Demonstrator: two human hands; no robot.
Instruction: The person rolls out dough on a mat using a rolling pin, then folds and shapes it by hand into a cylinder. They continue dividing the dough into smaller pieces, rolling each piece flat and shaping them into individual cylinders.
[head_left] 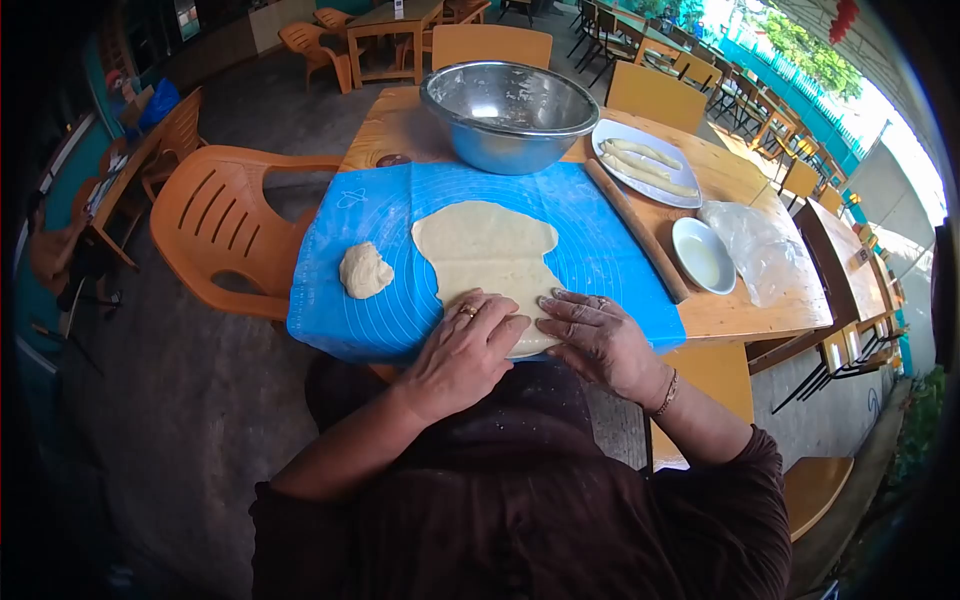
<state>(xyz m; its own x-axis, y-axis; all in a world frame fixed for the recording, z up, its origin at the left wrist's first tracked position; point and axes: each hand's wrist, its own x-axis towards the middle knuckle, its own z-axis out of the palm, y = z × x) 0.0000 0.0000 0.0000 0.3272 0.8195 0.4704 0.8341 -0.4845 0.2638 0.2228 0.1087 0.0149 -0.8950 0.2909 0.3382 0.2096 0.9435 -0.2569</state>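
Observation:
A flat, rolled-out sheet of dough (485,245) with an uneven outline lies on a blue silicone mat (610,245). Both hands are at its near end, by the table's front edge. My left hand (468,345), with a ring on one finger, has its fingers bent over the left part of that end. My right hand (605,345) grips the right part, fingers on top and thumb lower down. Flour whitens its fingers. Left of the sheet sits a rough lump of dough (365,271). A wooden rolling pin (637,232) rests along the mat's right side.
Behind the mat stands a large metal bowl (512,150). A white plate (612,128) with several dough strips (650,165), a small white bowl (703,255) and a clear plastic bag (765,250) are at the right. An orange chair (215,225) adjoins the table's left side.

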